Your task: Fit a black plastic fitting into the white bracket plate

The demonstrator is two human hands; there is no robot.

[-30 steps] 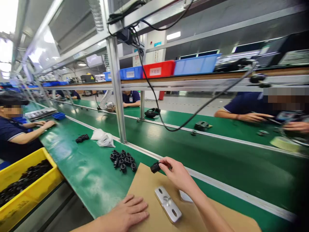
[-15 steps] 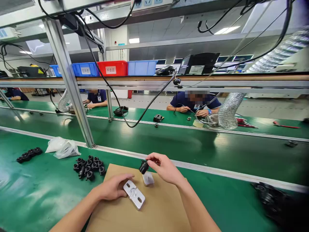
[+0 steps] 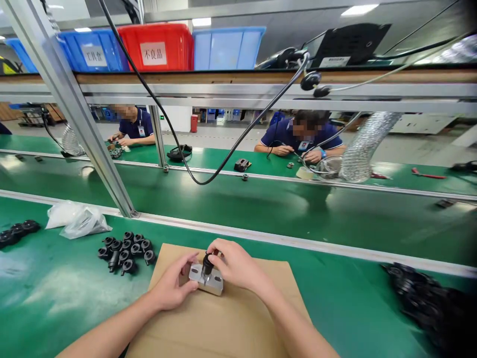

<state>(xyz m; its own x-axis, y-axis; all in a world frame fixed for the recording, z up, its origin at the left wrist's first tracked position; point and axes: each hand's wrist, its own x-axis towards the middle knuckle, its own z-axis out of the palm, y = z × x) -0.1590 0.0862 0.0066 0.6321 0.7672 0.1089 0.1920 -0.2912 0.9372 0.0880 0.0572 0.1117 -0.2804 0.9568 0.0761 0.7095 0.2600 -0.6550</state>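
A small silver metal plate (image 3: pixel 210 282) lies on a brown cardboard sheet (image 3: pixel 223 323) on the green bench. My left hand (image 3: pixel 172 284) grips the plate's left end with thumb and fingers. My right hand (image 3: pixel 235 265) pinches a small black plastic part (image 3: pixel 207 262) and holds it upright on the middle of the plate. A cluster of several similar black parts (image 3: pixel 124 247) sits on the bench just left of the cardboard.
A crumpled clear plastic bag (image 3: pixel 76 220) and more black parts (image 3: pixel 17 231) lie far left. A dark pile of parts (image 3: pixel 428 303) sits at right. A slanted metal post (image 3: pixel 74 114) and a hanging black cable (image 3: pixel 208 174) stand ahead. Two people work across the conveyor.
My right hand has brought the black part down onto the metal plate. My left hand moved from the cardboard to grip the plate's end. The view swung right and down.
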